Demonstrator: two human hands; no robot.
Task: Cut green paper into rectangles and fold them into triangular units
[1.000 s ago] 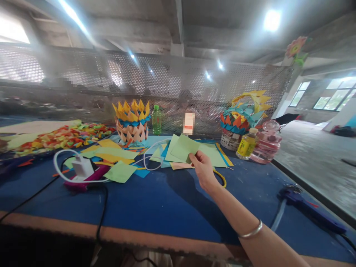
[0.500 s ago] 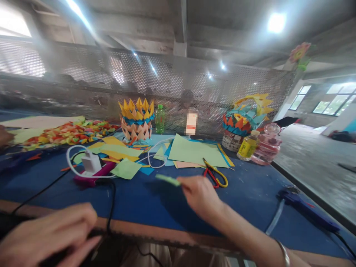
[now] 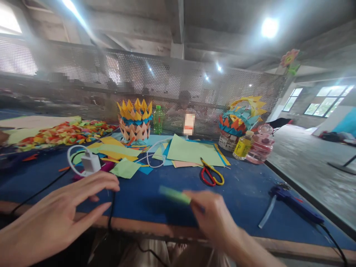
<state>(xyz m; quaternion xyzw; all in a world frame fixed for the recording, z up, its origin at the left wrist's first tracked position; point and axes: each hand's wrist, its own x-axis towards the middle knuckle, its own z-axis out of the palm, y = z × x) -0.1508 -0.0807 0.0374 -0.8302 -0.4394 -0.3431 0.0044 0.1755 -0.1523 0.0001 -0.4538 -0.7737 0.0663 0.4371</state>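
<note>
Pinched in my right hand (image 3: pixel 215 215) is a light green paper strip (image 3: pixel 175 195), blurred by motion and pointing left above the blue table (image 3: pixel 133 207). My left hand (image 3: pixel 69 207) hovers over the table's front edge, thumb and fingers apart, holding nothing. Just behind it, a white charger (image 3: pixel 91 164) sits on a magenta power strip (image 3: pixel 107 168), which my hand partly covers. Scissors (image 3: pixel 211 173) with one red and one yellow handle lie beyond my right hand. Farther back is a stack of green paper sheets (image 3: pixel 194 151), with a smaller green paper piece (image 3: pixel 125 168) to the left.
Folded-paper baskets stand at the back, one peach and yellow (image 3: pixel 135 122), another (image 3: pixel 236 122) near bottles (image 3: pixel 243 146). A pile of folded paper pieces (image 3: pixel 69 133) lies left. A blue glue gun (image 3: pixel 297 204) rests right, its cord crossing the table edge. Another person's hand (image 3: pixel 3 137) shows far left.
My left hand has risen forward and right over the table, its fingers spreading. My right hand has come nearer and slightly right, still with the paper strip.
</note>
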